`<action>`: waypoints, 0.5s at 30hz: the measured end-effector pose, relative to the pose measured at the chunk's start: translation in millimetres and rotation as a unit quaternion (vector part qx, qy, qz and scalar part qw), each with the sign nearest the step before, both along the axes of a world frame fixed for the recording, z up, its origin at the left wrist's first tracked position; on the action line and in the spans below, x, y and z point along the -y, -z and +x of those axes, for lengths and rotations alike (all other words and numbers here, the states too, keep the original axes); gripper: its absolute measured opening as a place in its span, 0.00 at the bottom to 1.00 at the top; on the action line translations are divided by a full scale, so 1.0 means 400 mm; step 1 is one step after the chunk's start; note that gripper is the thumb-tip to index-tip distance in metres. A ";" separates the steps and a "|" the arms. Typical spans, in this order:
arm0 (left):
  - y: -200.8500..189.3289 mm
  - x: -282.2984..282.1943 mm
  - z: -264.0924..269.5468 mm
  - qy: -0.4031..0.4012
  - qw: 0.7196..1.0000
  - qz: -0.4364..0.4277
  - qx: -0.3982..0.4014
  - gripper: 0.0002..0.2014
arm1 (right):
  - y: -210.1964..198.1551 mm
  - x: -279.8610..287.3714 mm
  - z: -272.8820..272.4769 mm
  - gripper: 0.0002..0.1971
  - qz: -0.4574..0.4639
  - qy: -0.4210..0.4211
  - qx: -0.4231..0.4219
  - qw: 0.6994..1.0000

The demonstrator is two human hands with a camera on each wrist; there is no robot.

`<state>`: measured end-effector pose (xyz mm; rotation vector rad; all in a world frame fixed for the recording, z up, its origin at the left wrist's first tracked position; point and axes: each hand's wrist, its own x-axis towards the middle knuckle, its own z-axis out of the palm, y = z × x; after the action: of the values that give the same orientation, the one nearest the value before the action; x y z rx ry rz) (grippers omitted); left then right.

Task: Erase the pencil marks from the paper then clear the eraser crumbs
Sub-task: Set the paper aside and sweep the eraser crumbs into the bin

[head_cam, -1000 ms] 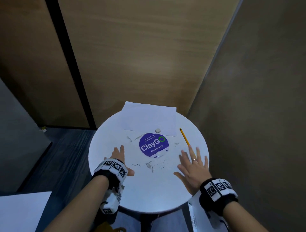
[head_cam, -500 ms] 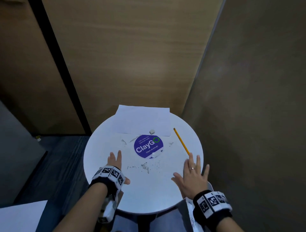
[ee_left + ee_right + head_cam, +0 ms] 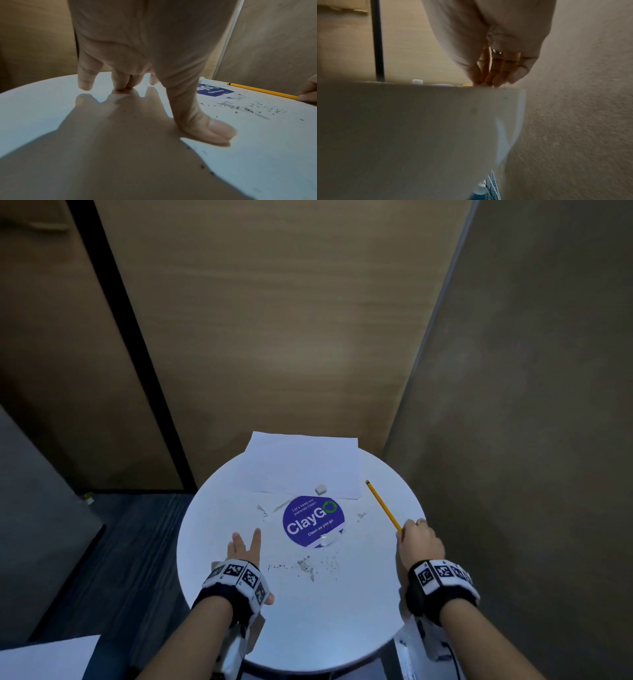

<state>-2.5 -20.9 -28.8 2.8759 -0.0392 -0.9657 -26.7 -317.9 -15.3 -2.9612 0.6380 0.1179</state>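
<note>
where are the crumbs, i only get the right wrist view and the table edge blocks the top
Observer: The crumbs lie scattered on the table, just on the person's side of the blue sticker.
Operator: what about the other hand
Observer: The left hand rests on the table with straight fingers, holding nothing.
Operator: anything on the paper
Observer: The eraser sits on the paper, close to its near edge.

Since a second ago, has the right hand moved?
Yes. The right hand has slid toward the table's right edge, its fingers now at the pencil's near end.
</note>
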 end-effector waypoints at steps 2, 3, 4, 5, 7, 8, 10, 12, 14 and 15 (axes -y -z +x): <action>0.002 -0.002 0.002 -0.005 1.000 -0.006 -0.003 0.63 | 0.003 0.002 0.011 0.09 -0.024 -0.008 -0.006 1.000; 0.004 -0.002 0.002 -0.007 1.000 -0.007 -0.004 0.63 | 0.004 0.003 0.012 0.08 -0.032 0.000 -0.005 0.999; 0.004 -0.002 0.001 -0.008 1.000 -0.008 -0.005 0.63 | 0.004 0.004 0.011 0.08 -0.038 0.014 0.001 0.999; 0.002 -0.001 -0.001 -0.008 1.000 -0.009 -0.005 0.63 | 0.000 0.002 0.009 0.08 -0.046 0.029 0.014 0.998; -0.003 0.003 -0.004 -0.008 1.000 -0.004 -0.004 0.62 | -0.011 -0.007 0.010 0.10 -0.053 0.022 0.048 0.997; -0.007 0.006 -0.003 -0.008 1.000 0.000 -0.003 0.62 | -0.020 -0.018 0.017 0.10 -0.045 -0.010 0.061 0.997; -0.008 0.009 -0.003 -0.009 1.000 0.005 0.003 0.63 | -0.041 -0.046 0.045 0.10 -0.034 -0.106 0.064 0.992; -0.003 0.007 -0.002 -0.011 1.000 0.005 0.009 0.64 | -0.062 -0.080 0.091 0.11 -0.051 -0.181 0.035 0.982; 0.001 0.001 -0.003 -0.013 1.000 0.000 0.006 0.65 | -0.079 -0.115 0.143 0.11 -0.068 -0.227 -0.001 0.972; 0.001 -0.002 -0.004 -0.014 1.000 -0.004 0.000 0.64 | -0.081 -0.132 0.169 0.12 -0.078 -0.245 -0.016 0.966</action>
<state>-4.1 -20.2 -29.2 2.8626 -0.0030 -0.9575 40.7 -265.1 17.3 -3.2081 -0.1037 0.1628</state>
